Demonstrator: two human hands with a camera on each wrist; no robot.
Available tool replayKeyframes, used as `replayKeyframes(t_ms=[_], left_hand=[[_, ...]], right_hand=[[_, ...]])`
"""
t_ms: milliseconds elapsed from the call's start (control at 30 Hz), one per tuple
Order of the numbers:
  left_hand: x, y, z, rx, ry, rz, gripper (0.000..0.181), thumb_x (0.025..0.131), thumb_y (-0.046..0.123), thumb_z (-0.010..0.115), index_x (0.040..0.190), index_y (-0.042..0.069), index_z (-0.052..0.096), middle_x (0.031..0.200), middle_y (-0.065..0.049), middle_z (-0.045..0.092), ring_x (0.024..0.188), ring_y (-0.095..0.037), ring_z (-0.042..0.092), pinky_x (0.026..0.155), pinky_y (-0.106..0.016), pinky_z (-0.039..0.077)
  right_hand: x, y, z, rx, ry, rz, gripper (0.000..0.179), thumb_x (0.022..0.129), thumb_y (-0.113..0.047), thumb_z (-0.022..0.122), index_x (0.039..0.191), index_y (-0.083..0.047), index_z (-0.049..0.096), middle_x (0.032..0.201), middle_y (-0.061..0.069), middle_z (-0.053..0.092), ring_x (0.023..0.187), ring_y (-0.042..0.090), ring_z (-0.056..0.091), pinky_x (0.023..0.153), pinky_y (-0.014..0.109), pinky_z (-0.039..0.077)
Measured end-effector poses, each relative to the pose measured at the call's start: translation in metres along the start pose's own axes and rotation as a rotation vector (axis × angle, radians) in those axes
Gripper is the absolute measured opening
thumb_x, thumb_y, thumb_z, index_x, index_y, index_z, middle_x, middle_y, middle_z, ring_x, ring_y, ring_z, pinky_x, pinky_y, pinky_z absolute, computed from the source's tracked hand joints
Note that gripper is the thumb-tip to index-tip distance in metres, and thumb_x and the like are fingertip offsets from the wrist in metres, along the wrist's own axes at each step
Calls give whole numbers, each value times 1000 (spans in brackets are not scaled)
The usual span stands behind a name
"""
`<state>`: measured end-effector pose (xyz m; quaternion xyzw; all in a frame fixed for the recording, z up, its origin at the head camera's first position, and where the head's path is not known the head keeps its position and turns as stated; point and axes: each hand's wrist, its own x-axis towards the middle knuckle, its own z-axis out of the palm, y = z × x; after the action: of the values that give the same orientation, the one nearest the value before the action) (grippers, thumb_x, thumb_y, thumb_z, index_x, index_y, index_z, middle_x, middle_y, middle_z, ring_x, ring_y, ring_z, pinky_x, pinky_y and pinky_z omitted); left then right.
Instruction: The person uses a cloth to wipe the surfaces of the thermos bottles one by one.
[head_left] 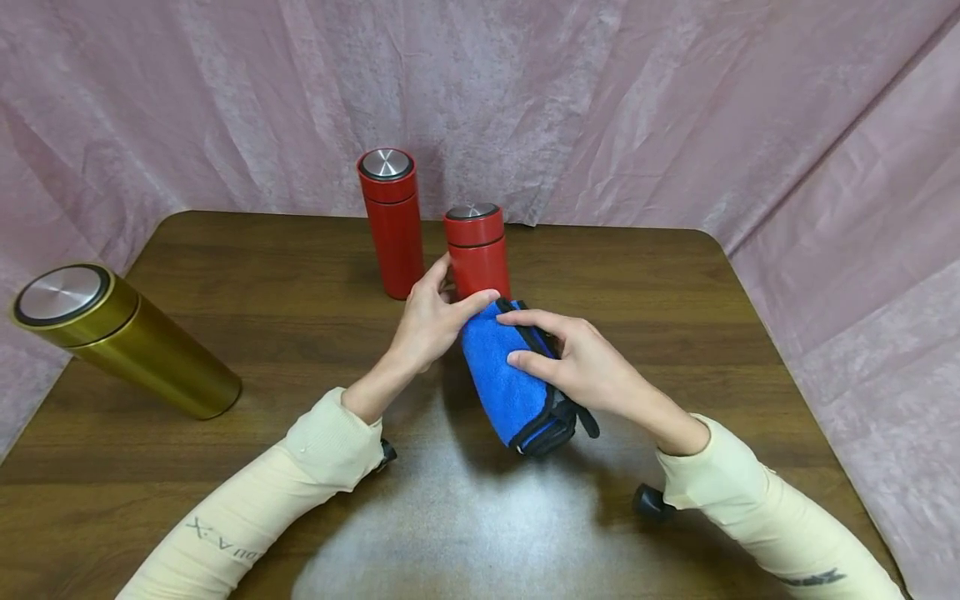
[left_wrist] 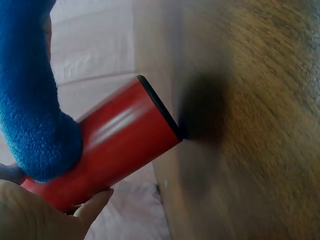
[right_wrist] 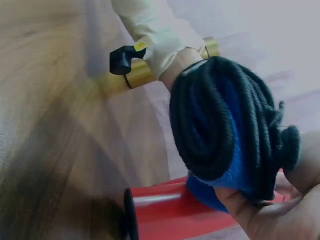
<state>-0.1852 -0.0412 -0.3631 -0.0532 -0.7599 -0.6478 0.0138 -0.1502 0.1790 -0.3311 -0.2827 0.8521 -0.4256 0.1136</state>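
My left hand grips a red thermos flask with a steel-topped lid, its thumb lying over the end of a blue cloth. That rolled blue cloth with black edging is pinched by my right hand, thumb and fingers on its outer side. The cloth presses against the flask's side. In the left wrist view the flask leans, its dark base close over the table. The right wrist view shows the cloth's coiled end, with the red flask below it.
Another, taller red flask stands just left of the held one. A gold flask stands at the left side of the wooden table. Pink curtains hang behind and beside the table.
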Motion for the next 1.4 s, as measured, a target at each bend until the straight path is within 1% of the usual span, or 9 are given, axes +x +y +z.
replayKeyframes(t_ms=[233,300,533,700,867,1033,1133,1300,1400], left_hand=[[-1,-2,0,-22,26,-3,58,94,25,79,144,12,53,128,-11,67,108,-27,69,94,-43,58],[-1,-3,0,-32,40,-3,58,94,25,79,144,12,53,127,-10,67,108,-27,69,95,-43,58],[-4,-4,1,-92,89,-7,57,93,20,79,143,13,53,124,-9,67,107,-25,69,93,-41,59],[-6,-3,-1,-124,141,17,56,93,21,79,141,12,54,122,-9,67,106,-24,69,92,-39,59],[-9,2,-5,-203,214,39,53,92,18,79,140,11,55,122,-10,68,105,-24,68,91,-37,59],[-15,7,-11,-393,277,44,47,94,10,75,137,7,55,124,-12,65,107,-25,67,90,-34,59],[-19,9,-16,-500,304,49,45,95,6,72,137,7,54,124,-11,65,106,-23,67,85,-30,59],[-26,9,-23,-582,348,43,41,97,7,71,134,9,54,120,-8,65,104,-19,66,78,-27,57],[-30,8,-26,-625,378,39,37,99,10,70,132,9,53,121,-9,63,103,-20,65,79,-29,57]], right_hand=[[1,17,14,-23,-39,-7,47,97,-18,75,142,-11,64,136,13,65,104,21,65,91,40,56],[-1,21,19,-26,-63,2,47,97,-18,75,142,-11,64,129,12,68,97,19,64,87,37,54],[-5,36,31,-36,-250,123,45,97,-20,75,139,-9,66,124,16,68,97,20,67,83,33,59],[-7,42,28,21,-299,176,43,98,-20,74,138,-8,66,126,19,66,92,22,69,79,34,61],[-13,44,19,46,-311,179,42,98,-21,73,138,-9,65,131,19,64,98,24,68,82,35,59],[-24,46,10,85,-279,206,44,100,-19,71,141,-11,62,136,20,61,104,25,67,85,37,59],[-30,47,6,175,-233,233,46,101,-14,69,145,-8,57,140,24,55,106,28,66,85,39,60],[-38,45,2,410,-94,283,50,102,-6,65,148,-4,47,147,28,47,118,37,62,88,44,60],[-41,43,4,460,14,257,51,102,-3,62,149,-3,43,153,24,41,132,38,51,94,43,57]])
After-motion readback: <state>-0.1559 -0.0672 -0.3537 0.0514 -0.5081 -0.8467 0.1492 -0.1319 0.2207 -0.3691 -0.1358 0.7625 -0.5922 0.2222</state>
